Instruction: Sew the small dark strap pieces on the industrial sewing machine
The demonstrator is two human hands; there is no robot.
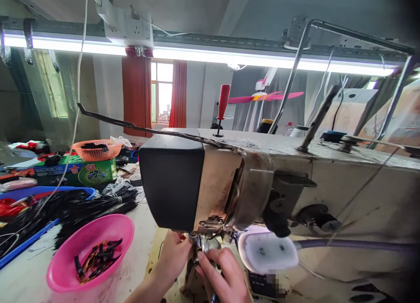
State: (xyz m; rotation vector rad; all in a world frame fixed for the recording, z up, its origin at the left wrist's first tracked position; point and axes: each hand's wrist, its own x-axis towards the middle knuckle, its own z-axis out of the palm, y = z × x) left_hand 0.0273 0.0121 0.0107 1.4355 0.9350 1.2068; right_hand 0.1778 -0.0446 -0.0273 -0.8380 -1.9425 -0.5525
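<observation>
Sewing machine (278,180) fills the counter (138,233); both hands work at its needle area (203,239) under the head. Left hand (172,255) curls against the presser foot, right hand (223,276) pinches narrow beside it; what they hold is hidden. Steady, small finger movements suit this spot best.

The bulky beige sewing machine head (262,180) fills the frame's centre and right, leaving only a low gap beneath. The white lamp (267,250) crowds lower centre. At lower left, bare white surface (22,281) lies beside the pink plastic bowl (65,268).
</observation>
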